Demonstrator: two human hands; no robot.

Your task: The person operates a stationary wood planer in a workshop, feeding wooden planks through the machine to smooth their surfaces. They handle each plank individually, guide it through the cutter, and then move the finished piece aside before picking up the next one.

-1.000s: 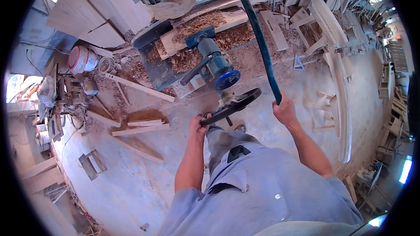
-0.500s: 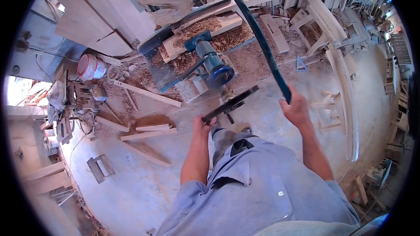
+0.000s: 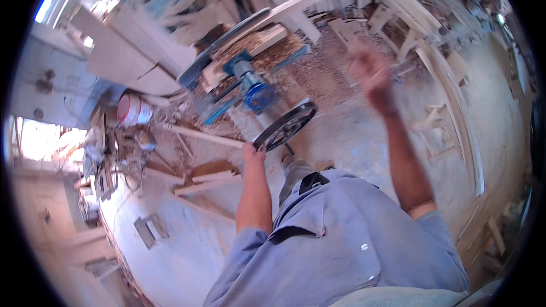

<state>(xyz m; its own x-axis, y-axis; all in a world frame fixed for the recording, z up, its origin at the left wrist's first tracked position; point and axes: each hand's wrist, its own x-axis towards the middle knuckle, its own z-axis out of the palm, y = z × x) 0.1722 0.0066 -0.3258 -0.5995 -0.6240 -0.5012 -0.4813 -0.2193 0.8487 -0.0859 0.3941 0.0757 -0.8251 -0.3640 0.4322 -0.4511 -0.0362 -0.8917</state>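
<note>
The fingers of my left hand [image 3: 254, 152] are closed on the near-left rim of a black handwheel [image 3: 310, 112], which stands tilted in front of my body. Beyond it lies a blue-grey machine [image 3: 244, 74] with a smaller blue round knob [image 3: 260, 96] at its near end. My right hand [image 3: 371, 71] is raised in the air to the right of the machine, beyond the wheel. Motion smears its fingers, and nothing can be made out in it.
Wood shavings and a pale board [image 3: 268, 41] lie on the machine. A long curved wooden piece [image 3: 455, 111] runs down the right side. A red-and-white bucket [image 3: 134, 110] stands at the left, with timber offcuts [image 3: 207, 183] on the floor nearer me.
My right hand has let go of the dark green bar and moved up and away; the bar is out of sight. My left hand stays on the handwheel. The whole view has shifted.
</note>
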